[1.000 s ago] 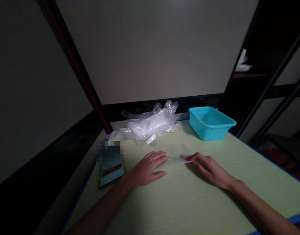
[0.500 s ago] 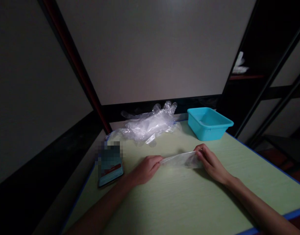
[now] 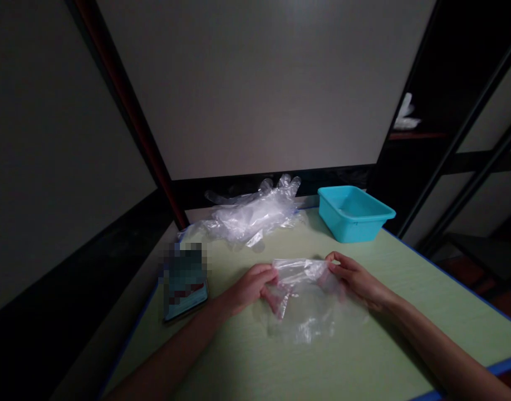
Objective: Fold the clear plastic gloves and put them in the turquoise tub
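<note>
A thin, clear plastic glove (image 3: 308,301) is spread between my two hands above the table. My left hand (image 3: 255,287) pinches its left upper corner, and some of those fingers show through the film. At the right upper corner my right hand (image 3: 353,278) grips it between thumb and fingers. The lower part of the film hangs loose towards me; its finger shapes are hard to make out. Behind it, a crumpled pile of clear plastic gloves (image 3: 255,217) lies at the table's back edge.
A turquoise basin (image 3: 355,228) stands at the back right of the pale green table (image 3: 247,356). On the left lies a phone (image 3: 186,295), partly pixelated. A panel (image 3: 272,89) rises behind the table, and white items (image 3: 407,114) sit on a shelf at the right.
The plastic between my hands was stretched narrow and nearly edge-on; now it is opened out and hangs down towards me. My right hand has shifted slightly left.
</note>
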`<state>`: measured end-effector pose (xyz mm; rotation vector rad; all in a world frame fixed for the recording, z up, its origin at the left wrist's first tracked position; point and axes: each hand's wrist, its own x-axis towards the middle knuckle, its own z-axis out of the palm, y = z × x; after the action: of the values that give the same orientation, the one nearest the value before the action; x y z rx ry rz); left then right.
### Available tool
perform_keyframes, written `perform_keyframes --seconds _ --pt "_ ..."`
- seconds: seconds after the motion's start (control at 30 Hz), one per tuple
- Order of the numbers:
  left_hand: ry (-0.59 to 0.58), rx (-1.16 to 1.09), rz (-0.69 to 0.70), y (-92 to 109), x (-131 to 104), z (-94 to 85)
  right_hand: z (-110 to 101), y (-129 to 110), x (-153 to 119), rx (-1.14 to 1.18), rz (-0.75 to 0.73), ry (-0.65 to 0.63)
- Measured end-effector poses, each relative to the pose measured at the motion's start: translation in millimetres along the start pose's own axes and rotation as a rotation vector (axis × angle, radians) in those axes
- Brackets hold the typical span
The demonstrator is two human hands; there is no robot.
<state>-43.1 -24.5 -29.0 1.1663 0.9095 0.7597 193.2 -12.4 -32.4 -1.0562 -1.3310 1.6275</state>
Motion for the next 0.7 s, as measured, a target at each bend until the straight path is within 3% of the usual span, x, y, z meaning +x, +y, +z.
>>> perform_keyframes --seconds 0.13,0.43,0.7 --pt "0.141 0.065 0.022 -11 7 -6.8 -2 7 5 -0.047 -0.063 0.057" --pt "0.151 0.064 0.019 -12 10 -7.3 -6 9 13 -0.316 -0.270 0.114" --pt "0.034 0.181 0.044 -2 4 3.2 -8 10 17 -0.347 -0.254 0.176"
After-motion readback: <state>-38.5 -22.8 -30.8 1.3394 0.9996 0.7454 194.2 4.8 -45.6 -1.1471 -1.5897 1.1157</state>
